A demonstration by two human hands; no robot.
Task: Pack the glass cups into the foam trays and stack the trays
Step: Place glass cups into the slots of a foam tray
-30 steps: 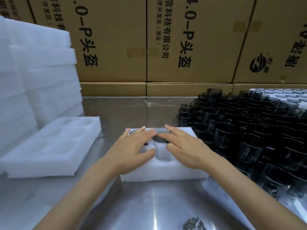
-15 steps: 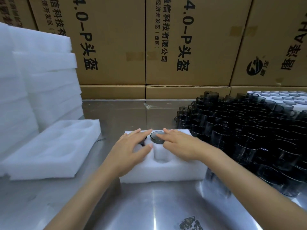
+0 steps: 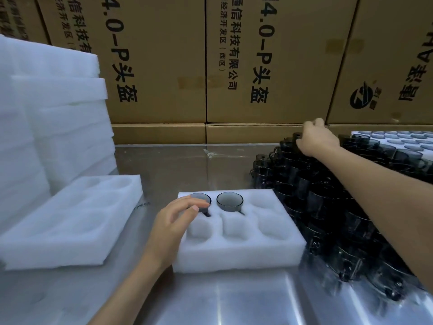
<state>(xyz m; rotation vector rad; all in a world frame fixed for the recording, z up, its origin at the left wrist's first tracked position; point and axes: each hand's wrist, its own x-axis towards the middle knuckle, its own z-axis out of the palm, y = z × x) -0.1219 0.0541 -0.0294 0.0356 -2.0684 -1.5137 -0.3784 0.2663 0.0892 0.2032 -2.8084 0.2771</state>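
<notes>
The tray (image 3: 236,252) lies on the steel table (image 3: 210,299), and I take it as the landmark. Two cups sit in its far row: one cup (image 3: 201,200) in the far left pocket and a second cup (image 3: 229,201) in the far middle pocket. The other four pockets hold nothing.

Half a second ago both hands were over the far row of the tray, pressing on the cups. Now the right hand (image 3: 316,140) has left the tray and reaches to the far right of it, onto the top of the cup pile (image 3: 328,198). Its fingers are curled down over a dark cup (image 3: 295,137) there; if it really grips the cup I cannot tell.

The left hand (image 3: 174,220) has stayed at the left edge of the tray, with fingers relaxed and slightly spread, the tips touching the first cup.

Left of the tray lies an empty second tray (image 3: 70,221), and behind it a foam stack (image 3: 54,127). Boxes (image 3: 257,66) stand behind everything.
</notes>
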